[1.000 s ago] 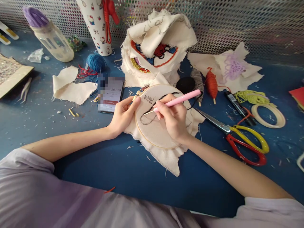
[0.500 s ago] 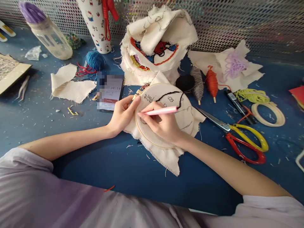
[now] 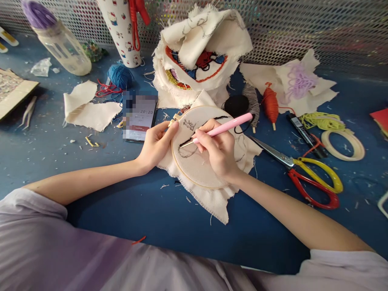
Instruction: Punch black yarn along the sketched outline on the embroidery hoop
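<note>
The right hand (image 3: 220, 151) holds a pink needle tool (image 3: 224, 128) like a pen, with the fingers closed around its lower part. The long axis of the tool runs from upper right down to lower left, and its metal tip touches the cloth inside the embroidery hoop (image 3: 203, 178), near a line of black yarn (image 3: 209, 120). The hoop lies flat on the blue surface (image 3: 169, 226), directly in front of the person. The left hand (image 3: 156, 145) is on the left side of the hoop, its fingers bent against the rim and pressing it steady. So the tip points toward the left hand, and the two hands are close together. Scissors (image 3: 306, 180) lie to the right, well apart, and a phone (image 3: 139, 121) lies just beside the left hand.
</note>
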Tool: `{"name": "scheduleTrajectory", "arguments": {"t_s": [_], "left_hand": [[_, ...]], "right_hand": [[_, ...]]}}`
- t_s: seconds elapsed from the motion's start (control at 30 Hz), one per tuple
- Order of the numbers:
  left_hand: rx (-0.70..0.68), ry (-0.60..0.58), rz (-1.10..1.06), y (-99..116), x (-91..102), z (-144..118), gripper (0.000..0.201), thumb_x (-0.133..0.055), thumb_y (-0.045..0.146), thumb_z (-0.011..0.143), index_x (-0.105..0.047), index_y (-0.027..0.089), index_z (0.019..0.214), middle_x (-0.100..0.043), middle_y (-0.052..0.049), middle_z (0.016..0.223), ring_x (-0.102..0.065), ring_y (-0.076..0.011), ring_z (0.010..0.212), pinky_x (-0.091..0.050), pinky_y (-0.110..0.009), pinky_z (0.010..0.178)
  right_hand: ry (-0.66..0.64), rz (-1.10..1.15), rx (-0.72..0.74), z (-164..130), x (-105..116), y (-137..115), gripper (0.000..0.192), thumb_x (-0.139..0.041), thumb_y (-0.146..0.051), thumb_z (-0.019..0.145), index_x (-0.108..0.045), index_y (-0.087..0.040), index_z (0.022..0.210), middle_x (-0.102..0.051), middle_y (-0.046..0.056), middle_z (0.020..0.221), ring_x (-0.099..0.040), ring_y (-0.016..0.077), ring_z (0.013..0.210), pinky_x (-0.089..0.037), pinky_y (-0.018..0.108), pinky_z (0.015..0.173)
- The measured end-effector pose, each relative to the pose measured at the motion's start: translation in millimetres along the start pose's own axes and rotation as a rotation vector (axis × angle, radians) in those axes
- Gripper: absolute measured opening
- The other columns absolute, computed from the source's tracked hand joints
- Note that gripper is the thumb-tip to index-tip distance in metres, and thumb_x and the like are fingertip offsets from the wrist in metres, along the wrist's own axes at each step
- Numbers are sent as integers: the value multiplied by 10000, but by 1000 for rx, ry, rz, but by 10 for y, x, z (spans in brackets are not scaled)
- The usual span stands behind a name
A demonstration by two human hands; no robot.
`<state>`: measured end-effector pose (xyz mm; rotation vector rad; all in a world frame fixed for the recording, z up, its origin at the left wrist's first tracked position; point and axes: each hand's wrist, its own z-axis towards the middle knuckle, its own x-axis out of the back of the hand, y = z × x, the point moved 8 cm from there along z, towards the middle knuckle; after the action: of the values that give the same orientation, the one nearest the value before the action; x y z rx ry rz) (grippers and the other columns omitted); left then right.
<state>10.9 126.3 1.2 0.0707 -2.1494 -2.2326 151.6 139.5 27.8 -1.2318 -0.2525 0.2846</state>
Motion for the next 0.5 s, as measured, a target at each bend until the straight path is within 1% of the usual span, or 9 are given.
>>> {"name": "scheduleTrajectory", "arguments": {"t_s": [0.1,0.2,0.27,0.33,0.4,0.5], "left_hand": [[-7,-1,7,10,3,-2,450,-571,537,876,-462,169,640,-301,33,622,-257,-83,551,-203,-230,449],[-28,-2,24,31,6,-5,458,-563,526,885,-430,174,623,-289,34,616,-245,-86,551,-192,-236,447],[-36,-4,45,38,6,-5,454,-556,510,894,-412,177,622,-277,36,616,-231,-87,553,-181,-242,450],[-44,-4,61,41,7,-4,456,-558,495,897,-390,178,616,-258,38,620,-219,-88,557,-174,-247,459],[-54,-8,68,46,4,-2,461,-561,492,896,-377,180,610,-245,40,618,-211,-88,555,-169,-250,462],[-48,-11,68,40,0,2,457,-557,500,894,-388,182,613,-248,41,607,-209,-88,542,-163,-251,452]], "right_hand": [[-40,-98,49,-39,-46,-61,200,-592,-314,912,-523,-212,754,-435,-56,591,-414,79,507,-332,241,475],[-89,-219,191,-75,-126,-173,134,-603,-242,898,-535,-213,787,-480,-42,672,-431,83,558,-363,249,520],[-143,-320,266,-93,-205,-217,110,-605,-211,891,-550,-212,796,-526,-34,697,-466,93,594,-397,265,575],[-191,-407,299,-99,-271,-225,125,-617,-202,885,-559,-208,774,-576,-26,702,-520,111,650,-426,292,653],[-209,-403,274,-90,-287,-210,127,-635,-208,877,-571,-205,767,-613,-18,728,-551,118,686,-433,295,677],[-149,-237,115,-55,-203,-134,94,-641,-248,879,-587,-202,817,-616,-14,776,-544,100,657,-424,263,599]]}}
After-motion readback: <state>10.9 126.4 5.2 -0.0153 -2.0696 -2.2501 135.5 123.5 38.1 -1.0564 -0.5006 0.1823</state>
